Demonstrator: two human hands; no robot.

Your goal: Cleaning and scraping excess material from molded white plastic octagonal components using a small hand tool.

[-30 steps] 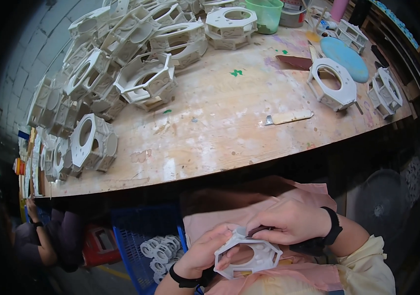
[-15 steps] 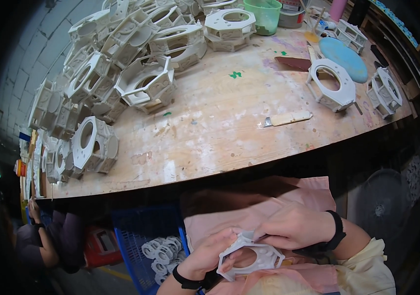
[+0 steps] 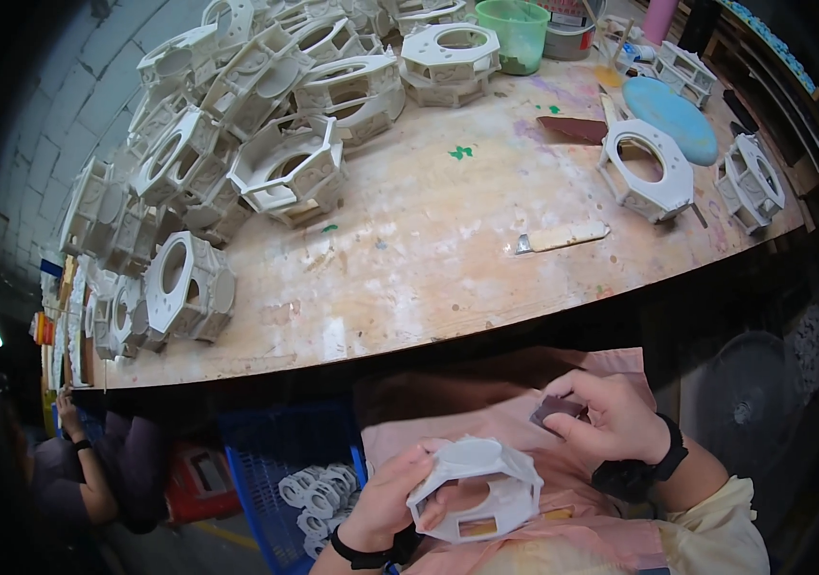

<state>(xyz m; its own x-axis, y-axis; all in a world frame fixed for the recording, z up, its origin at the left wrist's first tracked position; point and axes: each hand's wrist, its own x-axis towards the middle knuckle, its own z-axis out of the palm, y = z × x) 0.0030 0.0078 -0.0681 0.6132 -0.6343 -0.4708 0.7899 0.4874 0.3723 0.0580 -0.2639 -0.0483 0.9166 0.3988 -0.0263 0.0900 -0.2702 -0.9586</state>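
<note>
Over my lap, my left hand (image 3: 395, 491) grips a white octagonal openwork casting (image 3: 515, 470) by its left side, some fingers showing through the opening. A smooth oval panel on the casting is turned upward. Just to the right and apart from it, my right hand (image 3: 611, 422) pinches a small dark brown piece of sandpaper (image 3: 559, 412) between thumb and fingers. A pink apron (image 3: 486, 422) lies beneath both hands.
White castings (image 3: 285, 163) pile up on the table's left. A scraper (image 3: 563, 236), a brown sheet (image 3: 572, 128), a blue oval disc (image 3: 668, 117) and a green cup (image 3: 515, 38) lie on the table (image 3: 381, 259). A blue crate (image 3: 256, 479) with castings stands beside me; another person sits at left.
My right hand has lifted off the casting and moved right, so the sandpaper shows. My left hand has tipped the casting, bringing the oval panel up.
</note>
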